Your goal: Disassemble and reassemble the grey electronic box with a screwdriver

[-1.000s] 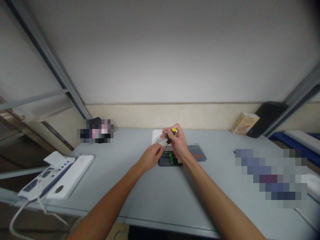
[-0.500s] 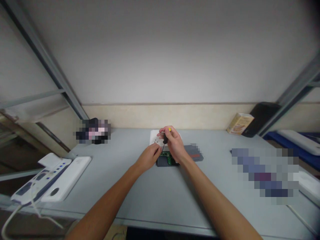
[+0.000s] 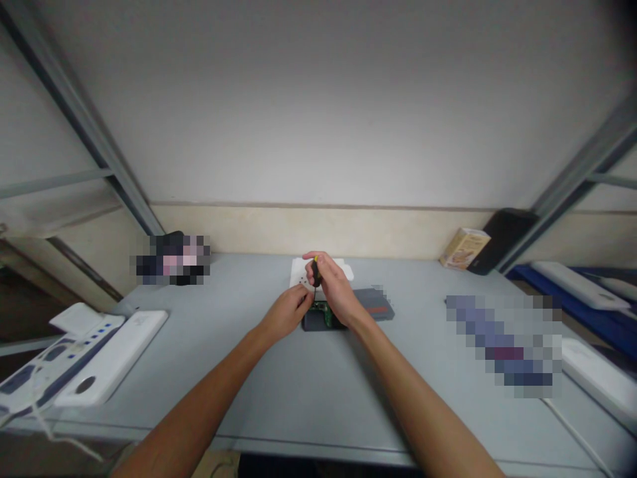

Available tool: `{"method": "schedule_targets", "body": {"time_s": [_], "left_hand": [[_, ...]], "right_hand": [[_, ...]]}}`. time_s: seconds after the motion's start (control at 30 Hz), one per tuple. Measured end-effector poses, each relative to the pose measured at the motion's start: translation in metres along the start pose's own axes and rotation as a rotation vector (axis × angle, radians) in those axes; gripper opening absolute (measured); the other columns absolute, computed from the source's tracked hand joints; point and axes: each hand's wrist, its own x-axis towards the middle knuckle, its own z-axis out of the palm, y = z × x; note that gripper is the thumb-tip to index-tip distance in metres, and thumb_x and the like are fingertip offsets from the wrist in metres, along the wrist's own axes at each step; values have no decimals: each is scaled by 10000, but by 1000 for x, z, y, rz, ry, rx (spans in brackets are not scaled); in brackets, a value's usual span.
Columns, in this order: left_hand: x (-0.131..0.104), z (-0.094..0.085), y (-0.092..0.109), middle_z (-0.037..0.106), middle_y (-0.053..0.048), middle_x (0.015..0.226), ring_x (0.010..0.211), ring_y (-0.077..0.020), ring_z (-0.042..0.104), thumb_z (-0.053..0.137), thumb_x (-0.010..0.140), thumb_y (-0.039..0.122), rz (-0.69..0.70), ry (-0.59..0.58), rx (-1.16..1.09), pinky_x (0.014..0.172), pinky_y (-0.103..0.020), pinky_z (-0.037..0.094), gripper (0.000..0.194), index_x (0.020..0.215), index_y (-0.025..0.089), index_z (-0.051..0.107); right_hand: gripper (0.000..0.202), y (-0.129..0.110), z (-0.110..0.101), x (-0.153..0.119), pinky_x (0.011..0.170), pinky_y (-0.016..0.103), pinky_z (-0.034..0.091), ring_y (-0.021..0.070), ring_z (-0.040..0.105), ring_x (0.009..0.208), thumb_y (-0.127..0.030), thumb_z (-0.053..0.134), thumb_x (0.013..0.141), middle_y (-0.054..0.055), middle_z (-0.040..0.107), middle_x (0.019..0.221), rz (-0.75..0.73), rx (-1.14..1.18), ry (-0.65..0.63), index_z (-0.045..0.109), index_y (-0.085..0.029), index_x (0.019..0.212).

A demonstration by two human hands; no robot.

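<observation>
My right hand [image 3: 334, 282] is closed round a dark screwdriver [image 3: 316, 273] with a yellow tip on its handle. The screwdriver stands nearly upright, its shaft pointing down at a dark device with a green circuit board [image 3: 327, 315]. At the left edge of that device is my left hand [image 3: 291, 309], its fingers pressed together near the shaft; what they hold, if anything, is hidden. Behind both hands lies a white sheet [image 3: 298, 272] with small dark spots on it. A grey flat piece [image 3: 371, 304] with a reddish stripe lies right of the device.
On the grey table [image 3: 298, 398], a power strip [image 3: 64, 352] and a white slab [image 3: 117, 358] lie at the left. A yellowish box [image 3: 464, 249] and a black case [image 3: 502, 239] lean at the back right. Blurred-out items lie at both sides.
The whole view has shifted, so things appear slightly further left. The screwdriver in my right hand stands more upright than before. My left hand stays by the board.
</observation>
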Motion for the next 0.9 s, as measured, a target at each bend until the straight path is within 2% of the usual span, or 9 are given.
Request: {"method": "schedule_targets", "body": {"time_s": [0.1, 0.2, 0.33, 0.43, 0.5, 0.57, 0.67, 0.8, 0.9], "left_hand": [[0, -1, 2, 617, -24, 818, 719, -156, 546, 421, 1024, 287, -2, -3, -3, 692, -265, 407, 309, 786, 178, 584], [-1, -2, 2, 620, -23, 829, 724, -155, 548, 422, 1024, 284, -1, -3, -7, 698, -264, 406, 303, 794, 178, 588], [0, -1, 1, 616, -32, 851, 755, -162, 552, 419, 1024, 284, 7, -13, -8, 695, -265, 405, 284, 827, 176, 593], [0, 0, -1, 606, -28, 839, 753, -161, 545, 426, 1020, 288, -11, -23, 3, 685, -263, 399, 277, 820, 176, 581], [0, 0, -1, 601, -24, 831, 743, -158, 542, 421, 1024, 296, -23, -23, 5, 682, -262, 397, 290, 806, 177, 572], [-1, 0, -1, 600, -23, 832, 741, -156, 543, 417, 1026, 298, -25, -16, -2, 683, -262, 398, 293, 806, 178, 569], [-1, 0, 1, 605, -23, 845, 749, -156, 547, 415, 1025, 285, -14, -15, -16, 691, -263, 404, 278, 822, 179, 572], [-1, -1, 2, 604, -26, 841, 746, -158, 548, 410, 1030, 285, -2, -13, -18, 697, -270, 404, 280, 838, 177, 582], [-1, -2, 3, 607, -30, 862, 760, -159, 552, 414, 1027, 269, 5, -19, -26, 712, -273, 409, 261, 859, 176, 591]], "right_hand": [[313, -2, -7, 0, 733, 271, 459, 146, 569, 764, -531, 545, 960, 9, 597, 836, -36, -70, 44, 649, -235, 968], [283, -3, -13, -1, 782, 293, 491, 144, 610, 784, -518, 606, 929, 14, 640, 914, -31, -32, 82, 593, -236, 942], [298, 0, -14, -2, 631, 246, 431, 122, 525, 615, -482, 665, 906, -61, 555, 676, -59, 6, 118, 470, -258, 912], [281, 3, -12, -1, 573, 244, 373, 125, 442, 571, -538, 568, 951, -70, 454, 625, -73, -4, 132, 527, -267, 1014], [372, 4, -10, 0, 597, 261, 396, 135, 462, 605, -579, 460, 985, -41, 475, 684, -49, 29, 126, 579, -269, 1152], [410, 4, -10, 0, 631, 269, 423, 143, 503, 659, -580, 434, 993, -16, 516, 745, -31, 50, 126, 616, -268, 1186], [294, 3, -9, -1, 729, 273, 462, 153, 580, 786, -518, 561, 958, 8, 597, 831, -53, 6, 139, 659, -247, 1018], [257, 3, -8, -4, 821, 316, 493, 168, 654, 875, -448, 703, 884, 23, 691, 978, -45, 85, 151, 556, -237, 895], [317, 5, -9, -4, 661, 261, 456, 130, 596, 665, -450, 732, 862, -34, 643, 740, -28, 96, 171, 491, -244, 868]]}}
